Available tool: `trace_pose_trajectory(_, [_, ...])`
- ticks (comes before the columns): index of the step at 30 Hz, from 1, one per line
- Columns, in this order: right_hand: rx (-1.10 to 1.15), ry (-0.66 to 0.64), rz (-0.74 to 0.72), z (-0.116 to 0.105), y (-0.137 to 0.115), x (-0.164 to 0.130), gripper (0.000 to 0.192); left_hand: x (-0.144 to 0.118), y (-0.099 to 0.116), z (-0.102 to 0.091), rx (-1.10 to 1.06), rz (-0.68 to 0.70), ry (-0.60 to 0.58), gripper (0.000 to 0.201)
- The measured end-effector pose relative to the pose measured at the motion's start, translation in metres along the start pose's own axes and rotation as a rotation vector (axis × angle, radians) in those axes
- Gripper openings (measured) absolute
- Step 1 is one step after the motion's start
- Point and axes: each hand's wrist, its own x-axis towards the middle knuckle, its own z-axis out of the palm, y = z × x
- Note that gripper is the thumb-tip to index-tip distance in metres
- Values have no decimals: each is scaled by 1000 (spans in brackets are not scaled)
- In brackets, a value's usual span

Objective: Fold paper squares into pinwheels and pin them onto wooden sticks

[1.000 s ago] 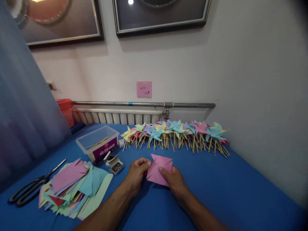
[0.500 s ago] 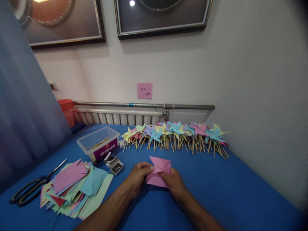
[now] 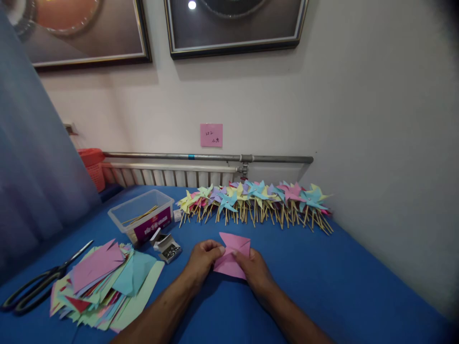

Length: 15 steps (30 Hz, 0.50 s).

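Between my two hands is a pink paper square (image 3: pixel 234 265) with slits cut in from its corners, held up just above the blue table. My left hand (image 3: pixel 206 258) pinches its left edge, thumb on top. My right hand (image 3: pixel 253 268) grips the right side, its thumb lying on the paper close to the middle. Fingers under the sheet are hidden. To the left of my left hand stands a small open box of metal pins (image 3: pixel 171 252). A stack of cut coloured paper (image 3: pixel 96 267) lies farther left.
Black-handled scissors (image 3: pixel 46 282) lie at the far left. Behind the paper stack stands a clear plastic tub (image 3: pixel 118 217) holding thin wooden sticks. A long row of finished paper pinwheels (image 3: pixel 256 191) on sticks lies along the back of the blue table (image 3: pixel 358 286), near the wall.
The camera view has shifted slightly, so everything sits a little farther left. My right thumb has moved slightly inward on the pink paper; both hands still hold it.
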Motion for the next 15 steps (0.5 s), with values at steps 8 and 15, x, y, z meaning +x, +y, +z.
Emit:
trace_pose_trajectory(8, [-87,30,-3,-3,4,3,43,1,-2,1,17,-4,-30,43])
trace_pose_trajectory(15, [-6,-52,0,-6,13,8,59,1,-2,0,30,-7,39,41])
